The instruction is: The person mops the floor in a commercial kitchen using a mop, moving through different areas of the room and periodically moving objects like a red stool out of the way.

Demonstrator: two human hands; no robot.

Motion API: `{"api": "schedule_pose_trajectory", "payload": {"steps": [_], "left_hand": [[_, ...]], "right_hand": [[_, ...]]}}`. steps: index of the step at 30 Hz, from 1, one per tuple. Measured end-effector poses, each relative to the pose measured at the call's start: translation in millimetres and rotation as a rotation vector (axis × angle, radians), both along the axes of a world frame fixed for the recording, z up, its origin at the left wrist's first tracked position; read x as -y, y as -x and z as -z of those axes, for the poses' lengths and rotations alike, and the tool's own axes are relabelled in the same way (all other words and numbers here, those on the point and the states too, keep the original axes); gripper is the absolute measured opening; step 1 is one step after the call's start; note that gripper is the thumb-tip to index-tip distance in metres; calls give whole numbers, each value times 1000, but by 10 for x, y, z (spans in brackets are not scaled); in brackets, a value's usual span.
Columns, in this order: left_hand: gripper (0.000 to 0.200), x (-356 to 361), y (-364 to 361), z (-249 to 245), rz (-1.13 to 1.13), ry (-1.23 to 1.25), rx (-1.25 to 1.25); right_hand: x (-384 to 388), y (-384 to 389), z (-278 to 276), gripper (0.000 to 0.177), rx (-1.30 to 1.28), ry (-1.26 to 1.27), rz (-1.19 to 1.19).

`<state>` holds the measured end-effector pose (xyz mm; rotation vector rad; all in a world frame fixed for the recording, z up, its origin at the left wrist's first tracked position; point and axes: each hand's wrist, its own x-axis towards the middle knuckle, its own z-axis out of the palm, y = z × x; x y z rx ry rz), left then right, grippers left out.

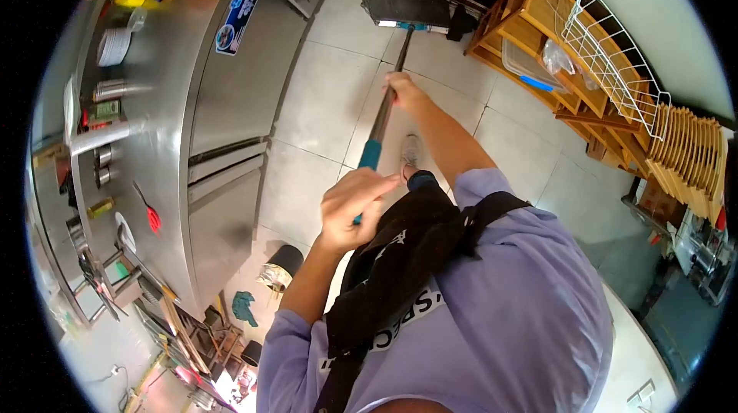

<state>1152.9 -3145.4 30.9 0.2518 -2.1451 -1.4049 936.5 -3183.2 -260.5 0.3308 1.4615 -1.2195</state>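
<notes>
A long-handled mop [406, 7] with a wide, dark, flat head lies against the tiled floor at the top of the view. Its dark pole runs down toward me and ends in a teal grip [370, 155]. Around that teal end my left hand [350, 205] is closed, thumb stretched along it. Further along the pole, my right hand [401, 89] is wrapped about the dark shaft, arm reaching forward. One shoe [411, 150] shows on the floor beside the pole, below my right hand.
A steel fridge counter [231, 106] stands at left, with red-handled scissors [153, 218] and stacked bowls [114, 47] on top. A dark bin [286, 261] and a teal cloth [244, 308] are on the floor. Wooden shelving [538, 21] with a white wire rack [615, 52] stands at right.
</notes>
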Motion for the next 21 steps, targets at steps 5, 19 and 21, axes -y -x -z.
{"api": "schedule_pose_trajectory", "payload": {"steps": [5,19,21], "left_hand": [[23,-224,-1079,-360,-190,-2,64],[28,-1357,-3820,-1993,-477,63,-168],[34,-1380,-3890,-2147,-442,176,-215]], "right_hand": [[-49,-1203,-158,20,141,3,25],[-1207,-4785,-1097,41,804,-112,19],[-1249,-4942,-1246,39,840,-261,83]]}}
